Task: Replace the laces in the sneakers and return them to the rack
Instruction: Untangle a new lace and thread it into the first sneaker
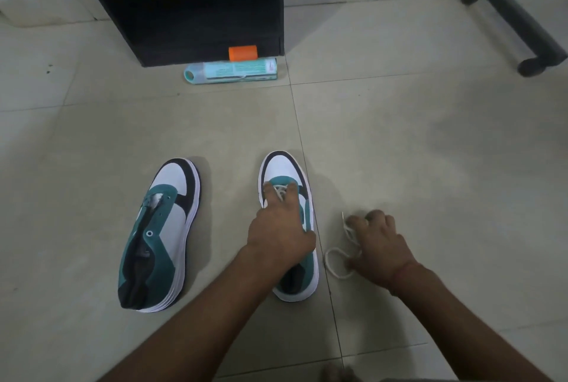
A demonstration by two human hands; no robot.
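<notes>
Two teal, white and black sneakers stand on the tiled floor, toes pointing away from me. The left sneaker [159, 234] has bare eyelets and no lace. My left hand [278, 228] lies over the right sneaker [284, 171], its fingers pinching white lace at the lowest eyelets near the toe. Just right of that shoe, my right hand [379, 246] rests on the floor with its fingers closed on a white lace [335, 260] that loops out beside it. Most of the right sneaker's tongue is hidden under my left hand.
A black rack [196, 6] stands at the back centre. In front of it lie a teal tube [230, 72] and a small orange cylinder [242, 53]. A black padded frame leg [519, 22] crosses the top right corner.
</notes>
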